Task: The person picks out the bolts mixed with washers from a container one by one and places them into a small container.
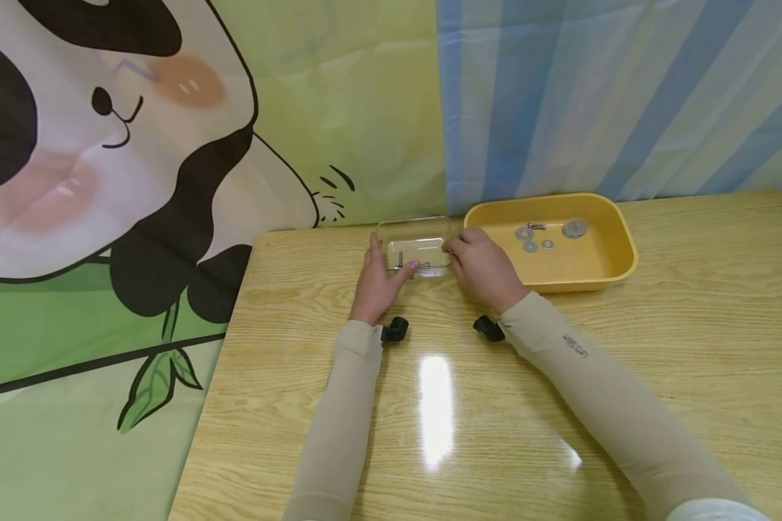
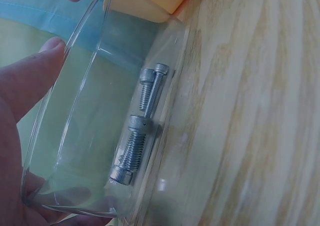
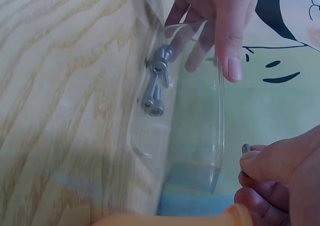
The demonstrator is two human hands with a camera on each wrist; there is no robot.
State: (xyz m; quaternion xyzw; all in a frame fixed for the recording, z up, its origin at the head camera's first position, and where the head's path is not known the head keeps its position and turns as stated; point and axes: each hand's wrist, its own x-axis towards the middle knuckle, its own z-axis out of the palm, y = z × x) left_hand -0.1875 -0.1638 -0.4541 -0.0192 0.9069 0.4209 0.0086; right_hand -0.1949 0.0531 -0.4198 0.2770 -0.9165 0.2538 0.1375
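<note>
A clear plastic box (image 1: 417, 231) stands at the back of the table. My left hand (image 1: 374, 286) grips its left end, thumb on the near rim and fingers along the outer wall. Several silver socket-head bolts (image 2: 132, 146) of different sizes lie together on the box's floor, along the near wall. At the box's right end, my right hand (image 1: 485, 268) pinches a small threaded bolt (image 3: 246, 148) between thumb and fingers, near the rim. Most of that bolt is hidden by the fingertips.
Right beside the box sits a yellow bin (image 1: 576, 273). Inside it are several flat washers (image 1: 575, 229) and a bolt (image 1: 537, 226). A printed curtain (image 1: 378, 108) hangs behind the wooden table (image 1: 495, 427), close to its back edge.
</note>
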